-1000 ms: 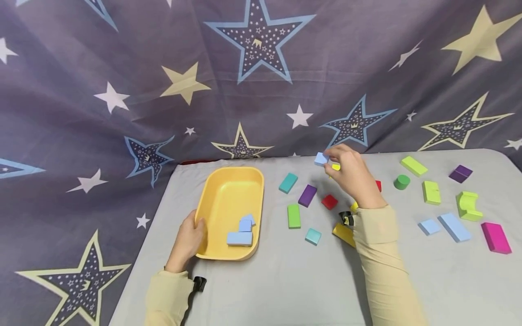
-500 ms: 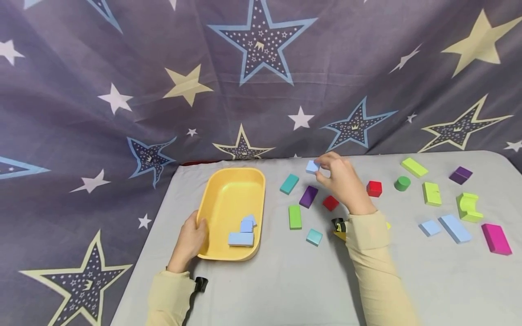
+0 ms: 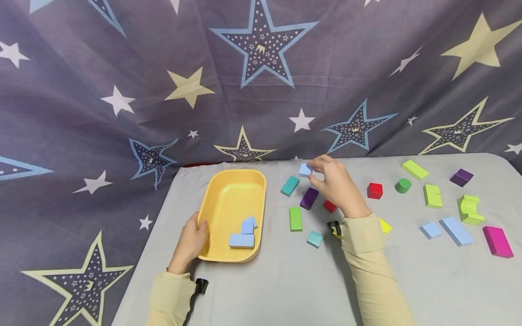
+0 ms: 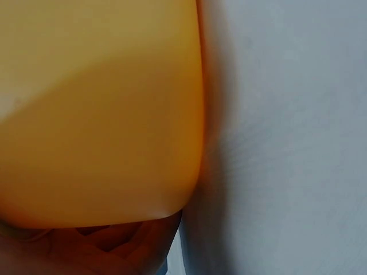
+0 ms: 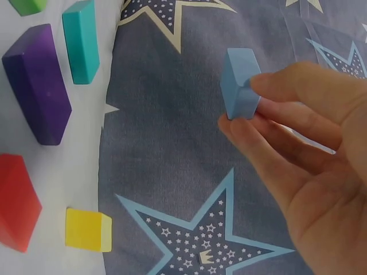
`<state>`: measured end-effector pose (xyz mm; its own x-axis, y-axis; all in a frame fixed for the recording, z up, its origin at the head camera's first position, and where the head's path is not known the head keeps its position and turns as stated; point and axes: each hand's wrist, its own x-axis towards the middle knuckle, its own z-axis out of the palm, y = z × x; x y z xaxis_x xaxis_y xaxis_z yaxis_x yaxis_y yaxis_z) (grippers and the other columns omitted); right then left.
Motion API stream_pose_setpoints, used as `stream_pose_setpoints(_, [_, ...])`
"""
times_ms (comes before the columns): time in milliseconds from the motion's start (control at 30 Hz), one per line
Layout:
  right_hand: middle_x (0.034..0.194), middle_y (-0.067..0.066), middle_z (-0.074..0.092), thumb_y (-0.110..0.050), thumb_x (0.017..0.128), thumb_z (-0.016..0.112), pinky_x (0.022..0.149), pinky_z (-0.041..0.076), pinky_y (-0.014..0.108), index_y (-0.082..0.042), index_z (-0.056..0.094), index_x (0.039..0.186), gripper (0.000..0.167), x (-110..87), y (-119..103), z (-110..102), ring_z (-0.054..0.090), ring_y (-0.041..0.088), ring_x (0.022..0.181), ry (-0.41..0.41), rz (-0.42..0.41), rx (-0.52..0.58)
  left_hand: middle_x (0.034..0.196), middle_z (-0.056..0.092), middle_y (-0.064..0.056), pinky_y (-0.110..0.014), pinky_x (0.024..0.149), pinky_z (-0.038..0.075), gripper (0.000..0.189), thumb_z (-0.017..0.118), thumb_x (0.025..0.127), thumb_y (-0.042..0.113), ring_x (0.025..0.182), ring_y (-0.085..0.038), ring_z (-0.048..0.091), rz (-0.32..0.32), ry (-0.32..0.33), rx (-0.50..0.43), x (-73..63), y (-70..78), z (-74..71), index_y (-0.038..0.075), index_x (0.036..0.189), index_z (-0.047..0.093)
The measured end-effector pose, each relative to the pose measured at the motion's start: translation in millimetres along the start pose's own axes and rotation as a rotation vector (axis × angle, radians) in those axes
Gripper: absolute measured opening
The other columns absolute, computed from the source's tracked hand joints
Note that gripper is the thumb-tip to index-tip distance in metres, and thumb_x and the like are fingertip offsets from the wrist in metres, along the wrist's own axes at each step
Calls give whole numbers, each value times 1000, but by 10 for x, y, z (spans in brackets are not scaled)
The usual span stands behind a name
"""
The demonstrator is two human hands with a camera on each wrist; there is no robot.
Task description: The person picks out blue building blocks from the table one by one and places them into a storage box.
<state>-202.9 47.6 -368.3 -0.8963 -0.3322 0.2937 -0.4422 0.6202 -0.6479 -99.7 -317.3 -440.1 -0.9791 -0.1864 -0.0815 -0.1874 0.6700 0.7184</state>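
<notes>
My right hand (image 3: 335, 184) pinches a light blue block (image 5: 239, 83) between thumb and fingertips, above the far part of the table. In the head view that block overlaps the table's back edge. A yellow plastic tub (image 3: 228, 190) stands at the left, and my left hand (image 3: 190, 240) grips its left wall, thumb over the rim. Several light blue blocks, among them a long one (image 3: 241, 241), lie inside at the near right corner. The left wrist view shows mostly the tub's outer wall (image 4: 114, 143) with fingers under its edge.
Right of the tub lie a teal block (image 3: 290, 186), a purple block (image 3: 309, 198), a green block (image 3: 295, 219) and a turquoise block (image 3: 315, 239). Farther right are a red cube (image 3: 374, 190), a green cylinder (image 3: 403, 185), a blue plank (image 3: 456, 231) and a magenta block (image 3: 497, 242). A starry curtain (image 3: 277, 104) hangs behind.
My right hand has moved left with the light blue block, uncovering the red cube and part of a yellow block. My left hand keeps its grip on the tub.
</notes>
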Motion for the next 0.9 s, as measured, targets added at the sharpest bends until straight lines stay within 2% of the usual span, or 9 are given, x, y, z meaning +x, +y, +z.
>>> stream_pose_setpoints(667, [124, 17, 62, 0, 88, 69, 95, 52, 42, 8, 65, 121, 33, 80, -206, 235, 67, 34, 111, -76, 4, 67, 127, 58, -31, -54, 99, 43, 40, 38, 105, 10, 115, -41, 56, 9, -5, -13, 5, 9, -6, -8, 139, 46])
stream_pose_setpoints(900, [125, 17, 62, -1, 89, 68, 94, 53, 41, 7, 66, 120, 32, 88, -247, 294, 67, 32, 111, -80, -19, 56, 130, 56, -31, -55, 100, 42, 41, 37, 105, 12, 119, -42, 55, 2, -10, -6, 4, -2, -16, -8, 140, 45])
